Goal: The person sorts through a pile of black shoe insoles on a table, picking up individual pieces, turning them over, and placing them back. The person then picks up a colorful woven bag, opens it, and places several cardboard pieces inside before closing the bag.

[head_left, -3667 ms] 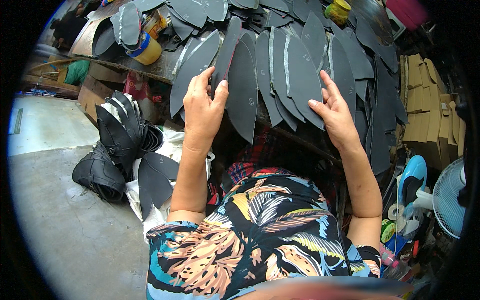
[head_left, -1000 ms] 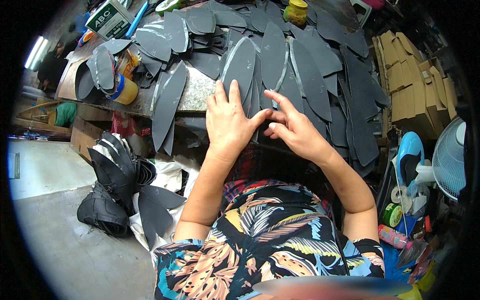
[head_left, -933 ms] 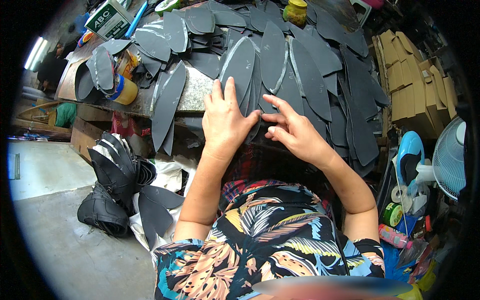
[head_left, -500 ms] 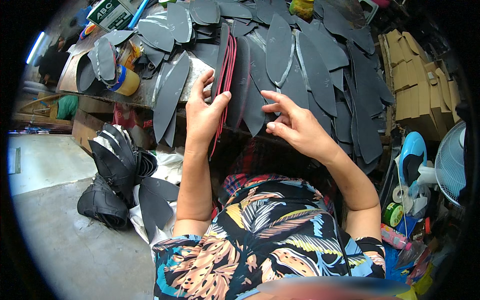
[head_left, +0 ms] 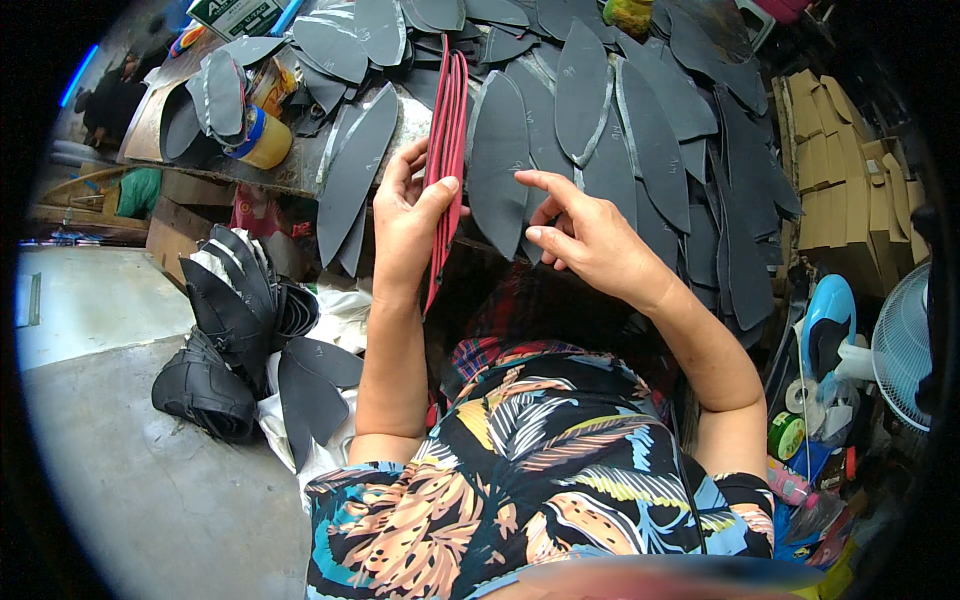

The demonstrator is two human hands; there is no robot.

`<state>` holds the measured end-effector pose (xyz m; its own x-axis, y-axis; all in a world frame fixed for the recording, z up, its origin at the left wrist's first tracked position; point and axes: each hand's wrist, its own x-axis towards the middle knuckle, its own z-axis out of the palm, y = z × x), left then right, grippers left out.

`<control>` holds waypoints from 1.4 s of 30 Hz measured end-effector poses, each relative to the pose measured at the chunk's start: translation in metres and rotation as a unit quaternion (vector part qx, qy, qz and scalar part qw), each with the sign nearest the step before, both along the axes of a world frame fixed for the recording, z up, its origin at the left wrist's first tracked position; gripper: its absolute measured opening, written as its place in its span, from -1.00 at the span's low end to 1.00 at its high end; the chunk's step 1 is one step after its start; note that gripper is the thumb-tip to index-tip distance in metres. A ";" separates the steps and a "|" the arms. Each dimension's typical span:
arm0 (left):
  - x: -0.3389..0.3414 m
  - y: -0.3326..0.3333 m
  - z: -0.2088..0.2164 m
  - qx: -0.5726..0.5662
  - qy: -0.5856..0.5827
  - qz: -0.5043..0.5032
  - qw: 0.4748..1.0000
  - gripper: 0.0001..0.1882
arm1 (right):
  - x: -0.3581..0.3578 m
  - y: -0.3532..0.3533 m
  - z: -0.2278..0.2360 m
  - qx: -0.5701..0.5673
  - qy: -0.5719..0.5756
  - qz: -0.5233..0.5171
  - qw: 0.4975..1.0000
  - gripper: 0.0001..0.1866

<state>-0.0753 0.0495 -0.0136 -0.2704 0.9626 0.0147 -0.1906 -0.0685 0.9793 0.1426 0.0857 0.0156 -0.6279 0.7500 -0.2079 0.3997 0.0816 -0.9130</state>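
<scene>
Red-edged leaf-shaped sheets, thin, flexible-looking and stacked edge-on, stand near 12 o'clock from the centre of the view, their narrow red sides showing. Their broad faces are turned out of sight, so the number of layers is hard to make out. The bare left hand grips the stack from its 8 o'clock side, thumb pressed on the near edges; most of the fingers are hidden behind it.

The bare right hand, at 2 o'clock from the centre, holds nothing visible: index finger extended, the others loosely curled and partly hidden. The stack lies at its 10 o'clock, clear of its fingertips. Between stack and right hand hangs a dark grey leaf-shaped piece with a pale border strip; whether the index fingertip touches it cannot be told.

Toward 11 o'clock, a green-and-white rectangular tin is cut off by the upper rim, as is a squat yellowish jar at 1 o'clock. A white-and-blue fan at 3 o'clock runs into the dark lens border.
</scene>
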 end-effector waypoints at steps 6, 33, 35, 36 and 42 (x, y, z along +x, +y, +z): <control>0.005 -0.004 0.001 0.023 -0.050 0.000 0.999 -0.42 | 0.001 0.000 0.002 -0.201 0.123 -0.029 0.971 -0.49; 0.029 -0.006 -0.006 0.034 -0.056 0.009 0.998 -0.30 | 0.033 -0.007 -0.004 -0.162 0.283 -0.210 0.922 -0.59; 0.032 -0.010 -0.007 0.027 -0.081 0.013 0.996 -0.29 | 0.029 -0.008 -0.002 -0.177 0.305 -0.195 0.915 -0.60; 0.033 -0.011 -0.008 0.030 -0.097 0.013 0.995 -0.29 | 0.026 -0.008 -0.002 -0.182 0.327 -0.180 0.910 -0.60; 0.031 -0.013 -0.009 0.062 0.358 0.081 0.928 -0.27 | 0.009 -0.005 -0.012 -0.177 0.278 -0.214 0.919 -0.58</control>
